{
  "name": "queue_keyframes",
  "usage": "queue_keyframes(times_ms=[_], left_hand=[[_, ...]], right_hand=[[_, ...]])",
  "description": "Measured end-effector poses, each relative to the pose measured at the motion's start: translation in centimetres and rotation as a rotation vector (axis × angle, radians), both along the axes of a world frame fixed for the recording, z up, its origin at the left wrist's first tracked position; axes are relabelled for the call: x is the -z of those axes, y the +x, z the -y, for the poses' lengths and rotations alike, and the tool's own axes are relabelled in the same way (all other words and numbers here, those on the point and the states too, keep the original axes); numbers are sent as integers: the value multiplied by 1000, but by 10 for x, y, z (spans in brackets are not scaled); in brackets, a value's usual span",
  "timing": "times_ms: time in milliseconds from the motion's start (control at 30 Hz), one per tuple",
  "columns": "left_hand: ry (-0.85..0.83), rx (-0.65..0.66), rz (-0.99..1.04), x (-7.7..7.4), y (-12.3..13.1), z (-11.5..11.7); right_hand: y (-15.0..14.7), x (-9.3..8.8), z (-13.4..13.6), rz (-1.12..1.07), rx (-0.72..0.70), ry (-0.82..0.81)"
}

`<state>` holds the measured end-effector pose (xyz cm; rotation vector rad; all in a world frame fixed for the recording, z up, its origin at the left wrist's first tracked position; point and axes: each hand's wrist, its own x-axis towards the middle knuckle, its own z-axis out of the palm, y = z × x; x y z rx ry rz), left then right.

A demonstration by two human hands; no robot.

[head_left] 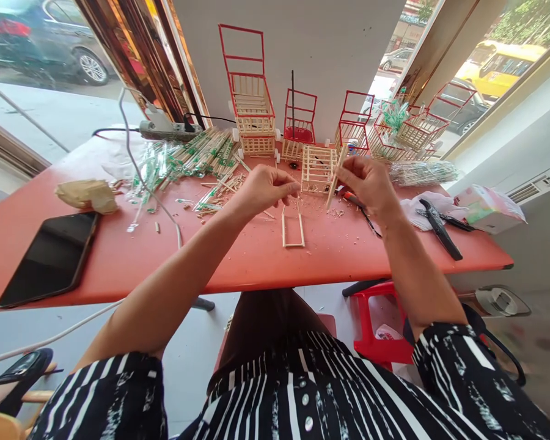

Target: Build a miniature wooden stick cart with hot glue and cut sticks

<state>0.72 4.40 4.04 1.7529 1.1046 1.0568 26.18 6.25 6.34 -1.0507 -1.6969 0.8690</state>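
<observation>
My right hand [365,182] pinches a few thin wooden sticks [333,186], held upright and slightly tilted above the table. My left hand [269,190] is closed in a pinch just beyond a small rectangular stick frame [293,245]. Whether anything is between the left fingertips is too small to tell. The frame's near end lies toward me on the red table, and its far end reaches below the left fingers. Behind the hands stands a cage-like stick basket [318,165], partly covered by the held sticks.
Finished red-edged stick carts [254,104] stand along the wall. Wrapped stick bundles [201,153] and loose cut sticks lie left of centre. A phone [50,256] and a white cable [137,162] are at left. A black-handled tool [441,231] lies at right.
</observation>
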Motion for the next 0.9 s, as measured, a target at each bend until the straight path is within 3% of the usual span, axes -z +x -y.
queue_keyframes(times_ms=[67,167,267,367,467,567,733,900], left_hand=[[36,-72,0,-4,-6,-9],[29,-101,-19,-5,-12,-24],[6,-108,-27,-5,-14,-37],[-22,-129,-2,-2,-11,-50],[-66,-163,56,3,-5,-63],[-107,-188,123,9,1,-75],[-157,-179,169,11,11,-84],[-172,-191,121,7,17,-82]], right_hand=[[9,-24,-23,233,-21,134],[9,-49,-72,622,-204,236],[-2,-53,-120,850,-361,261],[-16,-41,-149,822,-272,199],[-25,-27,-162,656,-86,175],[-30,-21,-171,593,-107,181],[-35,-24,-181,972,-365,211],[-38,-21,-176,1229,-328,256]])
